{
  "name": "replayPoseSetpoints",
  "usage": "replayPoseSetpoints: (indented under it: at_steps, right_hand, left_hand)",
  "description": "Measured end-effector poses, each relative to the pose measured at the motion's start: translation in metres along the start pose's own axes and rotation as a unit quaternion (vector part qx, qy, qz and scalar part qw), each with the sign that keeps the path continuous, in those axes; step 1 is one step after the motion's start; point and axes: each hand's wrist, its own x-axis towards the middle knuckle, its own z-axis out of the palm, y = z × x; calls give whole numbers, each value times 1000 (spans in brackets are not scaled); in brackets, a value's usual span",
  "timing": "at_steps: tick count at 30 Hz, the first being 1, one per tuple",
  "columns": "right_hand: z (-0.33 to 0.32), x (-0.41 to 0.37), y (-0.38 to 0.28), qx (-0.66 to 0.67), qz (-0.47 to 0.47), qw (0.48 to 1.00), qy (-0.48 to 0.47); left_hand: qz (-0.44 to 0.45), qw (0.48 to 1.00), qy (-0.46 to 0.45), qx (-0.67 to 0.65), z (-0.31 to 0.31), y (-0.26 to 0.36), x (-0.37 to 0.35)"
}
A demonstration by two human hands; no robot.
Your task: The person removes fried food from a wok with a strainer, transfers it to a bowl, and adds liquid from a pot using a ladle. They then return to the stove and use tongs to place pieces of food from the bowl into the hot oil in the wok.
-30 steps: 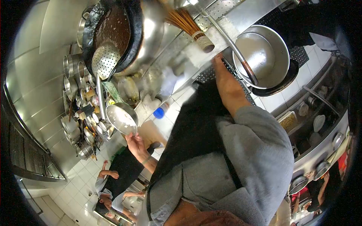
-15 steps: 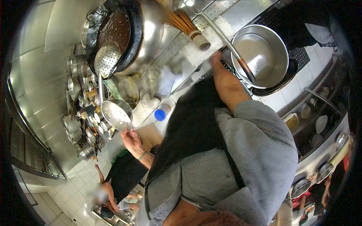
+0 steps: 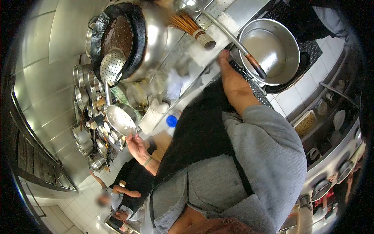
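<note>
My left hand [image 3: 136, 145], a green band at its wrist, grips the rim of a small shiny steel bowl [image 3: 121, 119] and holds it tilted beside the seasoning pots [image 3: 90, 114]. My right hand [image 3: 227, 62] reaches out from the grey sleeve and rests on the edge of the stove ledge, its fingers hidden. It lies just left of a long ladle handle [image 3: 237, 41] that leans in a wide steel basin [image 3: 286, 43]. A big wok with dark sauce [image 3: 117, 35] holds a perforated skimmer [image 3: 112, 67].
A bamboo brush [image 3: 193, 29] lies on the perforated ledge. A blue-capped bottle [image 3: 172, 121] stands by the white counter. A tray of food [image 3: 306, 124] and knobs sit at the right. Other people [image 3: 119, 195] work below left. My black apron fills the middle.
The steel bowl in my left hand has shifted slightly up and left. My right hand stays on the ledge. The people in the background have moved.
</note>
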Motion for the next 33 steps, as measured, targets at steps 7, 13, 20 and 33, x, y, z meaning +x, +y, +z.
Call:
replayPoseSetpoints:
  at_steps: [7, 13, 20, 33]
  right_hand:
    - [51, 29, 5, -1, 10, 998, 69]
    - [55, 34, 9, 130, 71, 986, 74]
    - [14, -2, -7, 769, 232, 580, 140]
    - [-64, -30, -6, 767, 194, 610, -34]
  left_hand:
    - [-26, 999, 21, -22, 17, 1, -8]
    - [-26, 999, -1, -22, 21, 0, -7]
    - [10, 999, 21, -41, 14, -14, -1]
    - [22, 996, 50, -65, 21, -43, -29]
